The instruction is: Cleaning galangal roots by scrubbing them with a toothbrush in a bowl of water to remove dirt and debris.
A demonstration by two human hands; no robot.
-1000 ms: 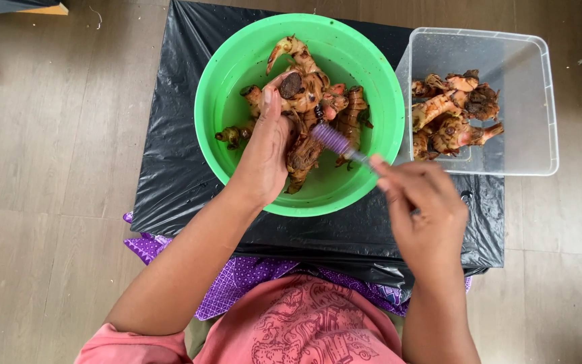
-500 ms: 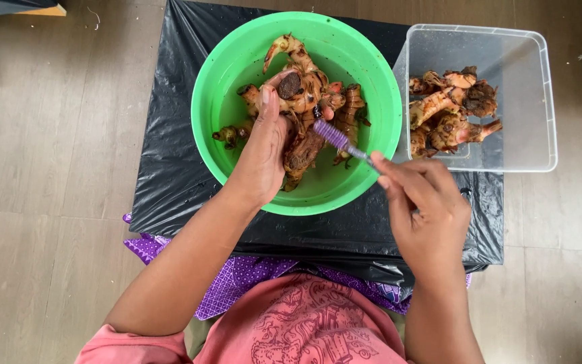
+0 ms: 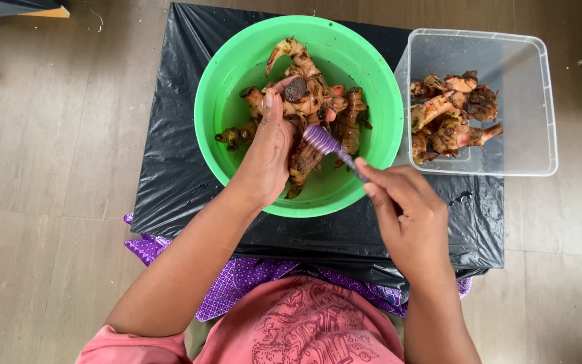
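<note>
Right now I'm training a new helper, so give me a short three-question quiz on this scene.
1. True or false: the left hand holds a root over the green bowl.
2. What does the right hand hold? A) knife B) purple brush C) spoon
3. Where do the other roots lie?

Key: 1 true. 2 B. 3 In the clear box, beside the bowl, on the black sheet.

Green bowl point(image 3: 237, 74); purple brush point(image 3: 322, 140); black sheet point(image 3: 170, 168); clear tub point(image 3: 506, 145).
</note>
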